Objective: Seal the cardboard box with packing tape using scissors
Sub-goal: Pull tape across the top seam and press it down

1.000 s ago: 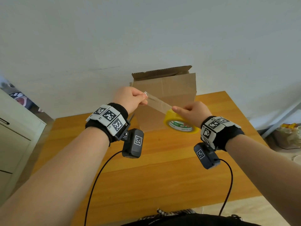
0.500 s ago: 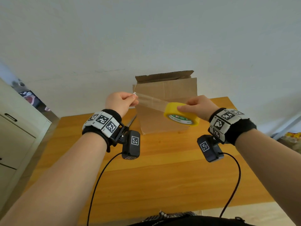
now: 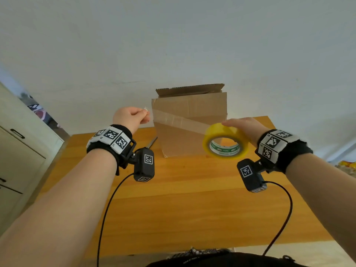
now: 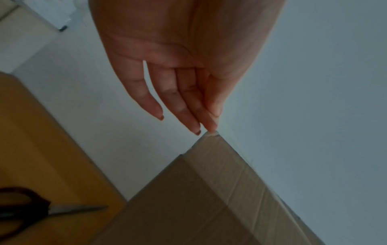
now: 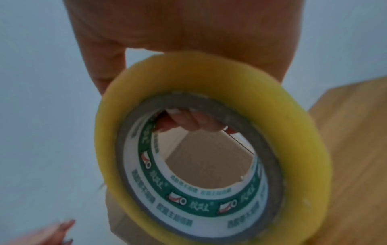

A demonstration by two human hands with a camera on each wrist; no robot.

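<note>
A brown cardboard box (image 3: 192,108) stands on the wooden table (image 3: 183,209) by the wall, its top flap (image 3: 189,89) raised. My left hand (image 3: 144,113) pinches the free end of a clear tape strip (image 3: 181,121) between thumb and forefinger, left of the box's upper corner. The strip stretches across the box front to the yellow tape roll (image 3: 225,143), which my right hand (image 3: 229,123) grips from above. In the right wrist view, fingers (image 5: 188,122) hook through the tape roll (image 5: 209,82) core. Scissors (image 4: 25,212) lie on the table left of the box (image 4: 178,207).
A white wall stands right behind the box. A cream cabinet (image 3: 17,151) is left of the table. Only the scissors' blade tip (image 3: 152,142) shows in the head view, under my left wrist. Camera cables hang from both wrists over the near half of the table.
Both hands rose and drew apart, left hand going left and right hand going right with the roll. The pulled-out strip is longer and now spans the box front.
</note>
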